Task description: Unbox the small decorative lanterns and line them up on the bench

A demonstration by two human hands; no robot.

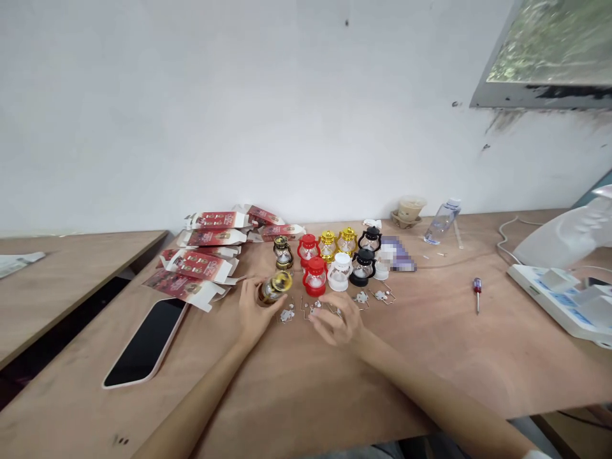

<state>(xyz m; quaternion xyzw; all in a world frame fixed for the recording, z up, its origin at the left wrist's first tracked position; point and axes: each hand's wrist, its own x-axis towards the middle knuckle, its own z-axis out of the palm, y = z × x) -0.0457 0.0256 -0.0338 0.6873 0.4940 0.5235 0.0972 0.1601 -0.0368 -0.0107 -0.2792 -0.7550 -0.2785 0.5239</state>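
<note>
My left hand (254, 312) is wrapped round a small bronze lantern (274, 287), which leans to the right just above the table. My right hand (342, 320) hovers over small metal parts and bent wire handles (313, 311), its fingers partly bent and apart. I see nothing between them. Behind my hands stand several miniature lanterns: a bronze one (283, 252), a front red one (315, 276), a white one (340, 272), a front black one (363, 267) and a gold one (327, 245). More wire handles with white pieces (382, 296) lie in a row before them.
Opened red boxes (205, 264) are piled at left, beside a phone (147, 344). A screwdriver (477, 294) lies to the right, near a white power strip (564, 303). Toward the wall are a lidded cup (411, 209) and a tilted water bottle (442, 221).
</note>
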